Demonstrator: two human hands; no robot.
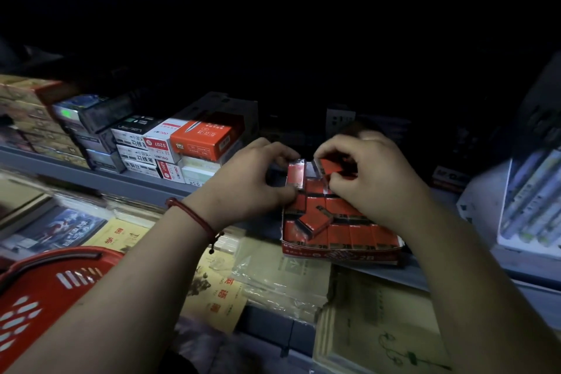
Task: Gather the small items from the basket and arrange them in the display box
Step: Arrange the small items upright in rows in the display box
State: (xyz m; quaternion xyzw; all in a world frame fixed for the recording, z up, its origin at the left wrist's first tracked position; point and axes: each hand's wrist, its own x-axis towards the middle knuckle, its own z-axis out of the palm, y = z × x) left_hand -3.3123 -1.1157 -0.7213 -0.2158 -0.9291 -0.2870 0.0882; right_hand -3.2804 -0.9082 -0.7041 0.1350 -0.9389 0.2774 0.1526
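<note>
Head view: left hand pinches a red wrapped eraser block. Right hand pinches a second eraser over the red cardboard display box.

The basket is cut off by the left and bottom edges, so its inside does not show. The left hand and right hand cover the far rows of the display box. Each hand also hides part of what it pinches, the left packet and the right packet. Print on both is too small to read. The back of the shelf is lost in darkness. The pen pack is blurred and runs off the right edge.
</note>
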